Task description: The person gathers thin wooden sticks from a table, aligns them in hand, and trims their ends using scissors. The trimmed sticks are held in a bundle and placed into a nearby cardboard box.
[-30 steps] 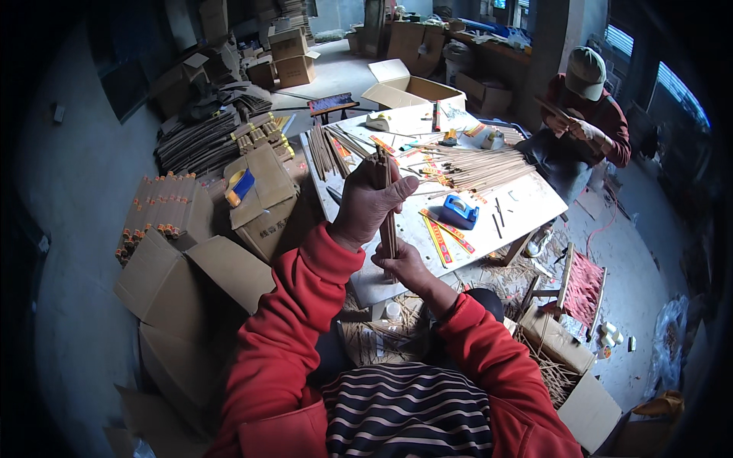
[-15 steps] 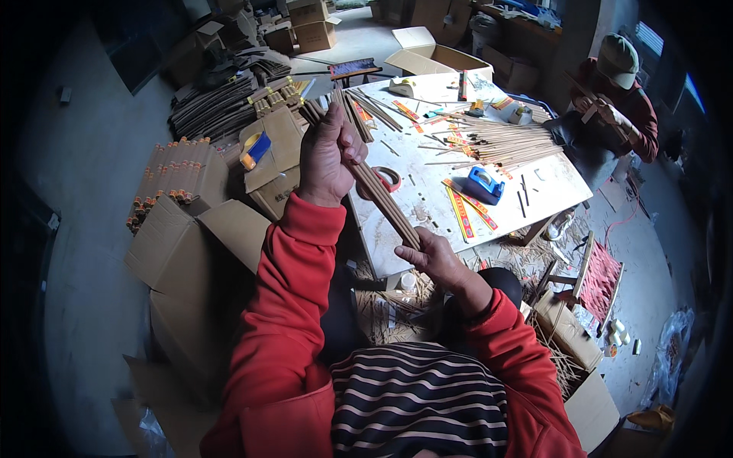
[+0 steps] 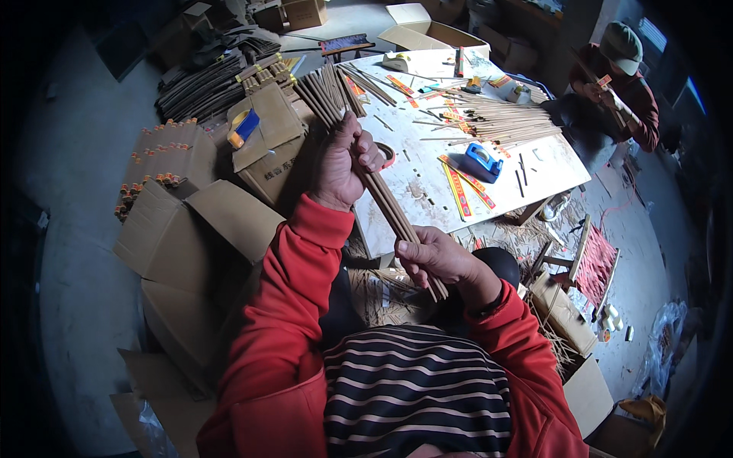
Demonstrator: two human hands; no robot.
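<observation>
A bundle of thin brown sticks [image 3: 388,204] slants across in front of me, held in both hands. My left hand [image 3: 345,164] is wrapped around its upper part, and the far ends fan out beyond the fist. Lower down, my right hand [image 3: 437,258] grips the bundle between thumb and fingers, with the near ends poking out below it. Partly hidden behind the left hand, a roll of tape [image 3: 388,156] lies on the white table [image 3: 416,179]. Flat red and yellow paper strips [image 3: 456,191] and a blue tape dispenser [image 3: 483,162] are farther right.
Many loose sticks [image 3: 511,126] cover the table's far right. At my left stand an open cardboard box [image 3: 179,244] and stacked tied bundles [image 3: 164,156]. Another person [image 3: 618,91] sits at the far right holding sticks. A pink woven stool [image 3: 595,263] stands at right.
The bundle has come nearer to me, and its far ends now spread wider. My right hand has moved slightly down; the near ends now show below it.
</observation>
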